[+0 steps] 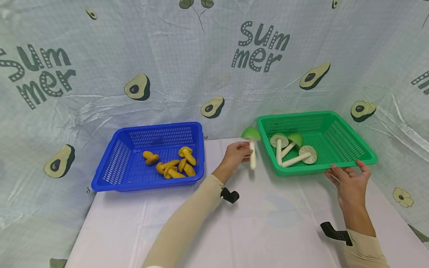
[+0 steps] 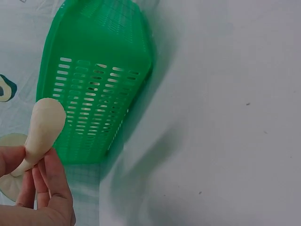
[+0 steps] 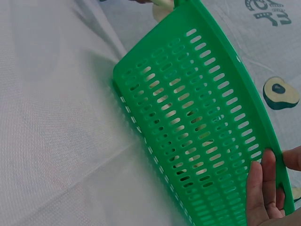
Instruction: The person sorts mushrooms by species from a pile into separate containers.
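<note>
My left hand (image 1: 234,156) pinches the pale stem of a green-capped toy mushroom (image 1: 253,154), held upright with its cap on top, just left of the green basket (image 1: 301,171). In the left wrist view, the thumb and fingertips grip that mushroom's stem (image 2: 44,125) beside the basket wall (image 2: 89,94). My right hand (image 1: 352,182) holds the front rim of the green basket near its right corner. The right wrist view shows its fingers (image 3: 268,183) against the outer wall, with the thumb over the rim. Several green-capped mushrooms (image 1: 295,140) lie inside the green basket.
A blue basket (image 1: 117,154) stands at the left with several small yellow-brown mushrooms (image 1: 174,172) in it. Both baskets sit on a white-covered table (image 1: 268,230). Behind them hangs a cloth (image 1: 181,70) printed with avocados and the word summer.
</note>
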Available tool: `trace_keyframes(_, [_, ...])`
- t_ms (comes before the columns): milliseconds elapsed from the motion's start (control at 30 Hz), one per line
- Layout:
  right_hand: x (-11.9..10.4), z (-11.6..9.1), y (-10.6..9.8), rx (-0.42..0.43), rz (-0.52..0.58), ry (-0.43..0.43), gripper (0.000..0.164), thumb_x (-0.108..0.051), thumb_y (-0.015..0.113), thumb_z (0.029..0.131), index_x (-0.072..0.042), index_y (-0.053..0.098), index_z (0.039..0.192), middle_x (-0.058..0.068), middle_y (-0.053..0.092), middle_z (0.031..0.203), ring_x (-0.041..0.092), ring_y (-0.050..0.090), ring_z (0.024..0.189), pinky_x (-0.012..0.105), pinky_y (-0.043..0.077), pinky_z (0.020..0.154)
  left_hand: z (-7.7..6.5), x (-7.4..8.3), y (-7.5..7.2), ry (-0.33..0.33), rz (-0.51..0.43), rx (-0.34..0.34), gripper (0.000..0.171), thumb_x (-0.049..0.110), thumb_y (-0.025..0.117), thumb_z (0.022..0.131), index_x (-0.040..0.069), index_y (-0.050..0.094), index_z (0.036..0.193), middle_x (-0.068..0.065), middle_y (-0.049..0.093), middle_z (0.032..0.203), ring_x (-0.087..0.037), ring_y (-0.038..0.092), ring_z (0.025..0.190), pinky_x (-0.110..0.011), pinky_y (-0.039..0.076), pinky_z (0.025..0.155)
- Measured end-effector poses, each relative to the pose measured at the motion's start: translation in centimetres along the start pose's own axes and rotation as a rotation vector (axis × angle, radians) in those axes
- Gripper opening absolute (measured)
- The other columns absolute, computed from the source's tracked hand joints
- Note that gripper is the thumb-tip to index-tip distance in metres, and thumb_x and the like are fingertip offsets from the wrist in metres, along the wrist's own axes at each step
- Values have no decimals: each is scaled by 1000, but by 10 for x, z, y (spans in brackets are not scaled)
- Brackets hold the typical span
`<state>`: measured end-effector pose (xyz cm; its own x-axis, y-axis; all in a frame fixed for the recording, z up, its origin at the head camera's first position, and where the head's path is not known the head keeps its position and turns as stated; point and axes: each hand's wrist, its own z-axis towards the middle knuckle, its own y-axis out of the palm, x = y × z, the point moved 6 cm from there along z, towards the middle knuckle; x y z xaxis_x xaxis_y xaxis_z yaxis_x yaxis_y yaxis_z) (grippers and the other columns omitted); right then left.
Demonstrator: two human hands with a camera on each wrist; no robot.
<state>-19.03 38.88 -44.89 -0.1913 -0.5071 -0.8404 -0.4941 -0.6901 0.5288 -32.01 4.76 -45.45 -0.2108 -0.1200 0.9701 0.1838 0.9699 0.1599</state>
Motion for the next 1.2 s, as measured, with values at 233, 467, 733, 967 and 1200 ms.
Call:
trace_keyframes(233, [0,0,0,-1,11,-4,84,12,66,91,-26,15,145,7,52,91,23,73,69,35,62,68,2,11,10,19,-14,-29,31,-1,68,93,-4,65,124,-11,69,104,-17,68,87,-38,61,82])
trace_keyframes(467, [0,0,-1,1,0,-2,85,11,66,91,-26,14,146,7,51,92,23,73,69,35,62,68,3,19,22,24,10,-34,32,1,69,94,-3,65,126,-11,70,109,-18,69,91,-36,61,82])
trace_keyframes(733, [1,0,-1,0,-16,-2,84,10,67,91,-26,14,145,6,51,93,22,73,70,34,62,68,4,29,37,49,14,-39,34,0,69,94,-3,64,128,-8,68,105,-17,67,88,-40,60,84])
trace_keyframes(967, [1,0,-1,1,-9,-3,85,11,67,91,-26,14,146,7,51,93,22,73,70,34,62,68,3,37,50,71,56,-53,36,-1,70,93,-3,63,128,-5,62,98,-15,63,83,-45,59,85])
trace_keyframes(1200, [1,0,-1,-3,-16,-7,86,10,67,91,-26,13,147,7,50,95,21,73,71,34,62,68,2,37,58,84,109,-102,41,-4,71,91,-2,62,131,-16,64,114,-16,66,85,-32,61,76])
